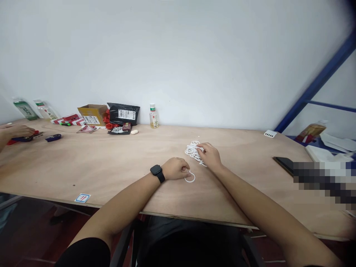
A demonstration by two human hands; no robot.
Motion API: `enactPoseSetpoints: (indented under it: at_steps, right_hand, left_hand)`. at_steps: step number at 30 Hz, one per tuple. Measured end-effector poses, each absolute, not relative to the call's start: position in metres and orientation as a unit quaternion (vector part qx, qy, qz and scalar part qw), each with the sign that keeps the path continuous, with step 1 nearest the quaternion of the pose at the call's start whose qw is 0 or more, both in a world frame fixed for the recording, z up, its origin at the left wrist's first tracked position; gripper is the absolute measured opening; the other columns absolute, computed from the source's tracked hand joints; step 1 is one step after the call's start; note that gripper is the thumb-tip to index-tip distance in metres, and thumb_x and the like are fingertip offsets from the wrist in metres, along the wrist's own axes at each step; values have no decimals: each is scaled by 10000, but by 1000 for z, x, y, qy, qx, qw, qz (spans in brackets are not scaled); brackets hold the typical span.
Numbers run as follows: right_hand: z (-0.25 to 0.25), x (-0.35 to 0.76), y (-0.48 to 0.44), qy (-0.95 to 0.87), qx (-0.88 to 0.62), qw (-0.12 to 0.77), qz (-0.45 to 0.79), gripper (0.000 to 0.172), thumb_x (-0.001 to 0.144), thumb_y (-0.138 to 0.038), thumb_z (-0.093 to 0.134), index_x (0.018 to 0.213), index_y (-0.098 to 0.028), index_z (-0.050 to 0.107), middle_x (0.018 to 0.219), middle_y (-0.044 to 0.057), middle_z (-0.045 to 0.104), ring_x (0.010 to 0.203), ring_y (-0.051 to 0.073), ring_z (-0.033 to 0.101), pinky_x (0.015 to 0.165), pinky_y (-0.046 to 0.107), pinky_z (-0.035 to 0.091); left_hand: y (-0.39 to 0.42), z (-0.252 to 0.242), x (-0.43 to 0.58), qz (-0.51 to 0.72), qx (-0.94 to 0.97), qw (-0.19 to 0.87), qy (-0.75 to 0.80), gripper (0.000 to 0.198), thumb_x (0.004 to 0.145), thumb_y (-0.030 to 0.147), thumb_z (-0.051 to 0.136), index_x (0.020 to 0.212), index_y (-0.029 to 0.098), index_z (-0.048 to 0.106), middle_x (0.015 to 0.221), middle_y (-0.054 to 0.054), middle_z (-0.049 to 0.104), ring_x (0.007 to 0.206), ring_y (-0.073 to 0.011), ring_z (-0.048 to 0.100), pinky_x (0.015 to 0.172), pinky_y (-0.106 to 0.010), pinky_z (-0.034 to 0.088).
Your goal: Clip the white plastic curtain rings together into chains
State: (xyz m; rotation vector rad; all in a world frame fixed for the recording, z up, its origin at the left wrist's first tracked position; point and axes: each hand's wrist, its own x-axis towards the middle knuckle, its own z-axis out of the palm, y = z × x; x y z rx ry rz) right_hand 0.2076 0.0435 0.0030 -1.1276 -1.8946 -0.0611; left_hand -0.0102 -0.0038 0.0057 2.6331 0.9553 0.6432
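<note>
A heap of thin white rings [193, 150] lies on the plywood table [111, 167] just past the middle. My right hand [209, 155] rests on the heap's right side, fingers pinched closed on one of the rings. My left hand [176, 168], with a black watch [157, 173] on its wrist, is curled closed at a single white ring [190, 178] that lies flat on the table nearer to me, its fingertips touching that ring's top.
At the back left stand a cardboard box [92, 113], a black bag [124, 114], a small bottle [153, 116] and red packets [68, 119]. Another person's hand [15, 131] works at the far left. A black phone [284, 163] lies at the right, a white charger [269, 134] behind it.
</note>
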Motion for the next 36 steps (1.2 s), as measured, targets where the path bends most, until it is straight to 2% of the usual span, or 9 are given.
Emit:
enactPoseSetpoints:
  at_steps: [2, 6, 10, 16, 20, 24, 28, 36]
  right_hand:
    - [4, 206, 41, -776, -447, 445, -11, 151, 859, -242, 563, 906, -212, 703, 937, 58, 709, 696, 177, 634, 663, 312, 492]
    - [5, 194, 27, -826, -377, 418, 27, 143, 873, -240, 565, 880, -224, 707, 882, 43, 721, 744, 179, 643, 701, 309, 494]
    - [5, 183, 16, -849, -343, 393, 84, 160, 889, -275, 574, 950, -232, 716, 874, 36, 728, 759, 173, 655, 701, 301, 497]
    - [6, 177, 13, -828, -345, 407, 173, 197, 900, -314, 575, 999, -232, 724, 868, 31, 737, 740, 160, 667, 662, 277, 497]
    - [6, 178, 13, -815, -355, 416, 190, 203, 881, -359, 600, 952, -222, 732, 820, 30, 740, 687, 161, 652, 644, 276, 492]
    - [3, 179, 14, -795, -377, 430, 202, 217, 869, -395, 610, 908, -223, 734, 749, 23, 721, 641, 159, 625, 622, 279, 485]
    - [1, 178, 14, -779, -378, 440, 237, 226, 862, -414, 610, 893, -219, 723, 798, 33, 722, 671, 168, 632, 620, 285, 489]
    - [8, 174, 10, -758, -374, 452, 286, 218, 847, -413, 616, 851, -206, 685, 748, 23, 687, 665, 165, 608, 617, 288, 486]
  left_hand:
    - [-3, 5, -10, 211, 911, 124, 332, 136, 766, 276, 667, 857, 197, 730, 783, -19, 703, 725, -149, 643, 690, -235, 474]
    - [2, 7, -15, 226, 897, 106, 365, 165, 786, 194, 612, 891, 200, 740, 861, -27, 730, 786, -160, 659, 736, -245, 484]
    - [4, 12, -19, 319, 858, 103, 389, 160, 839, 203, 600, 934, 204, 728, 858, -19, 730, 744, -141, 644, 740, -252, 484]
    - [4, 12, -18, 411, 819, 102, 386, 90, 850, 250, 645, 850, 177, 698, 768, -19, 700, 694, -130, 616, 712, -259, 483]
    - [4, 11, -19, 432, 817, 92, 371, 109, 854, 273, 648, 814, 178, 684, 794, -31, 692, 759, -147, 615, 734, -279, 487]
    - [4, 13, -20, 438, 821, 120, 346, 187, 889, 318, 602, 814, 174, 695, 818, -48, 689, 742, -138, 613, 697, -266, 490]
    - [3, 14, -20, 438, 830, 126, 320, 203, 895, 325, 588, 824, 175, 705, 831, -57, 697, 767, -144, 626, 735, -278, 494]
    - [0, 16, -16, 471, 814, 99, 326, 214, 888, 336, 599, 797, 183, 719, 814, -57, 704, 780, -156, 638, 761, -300, 495]
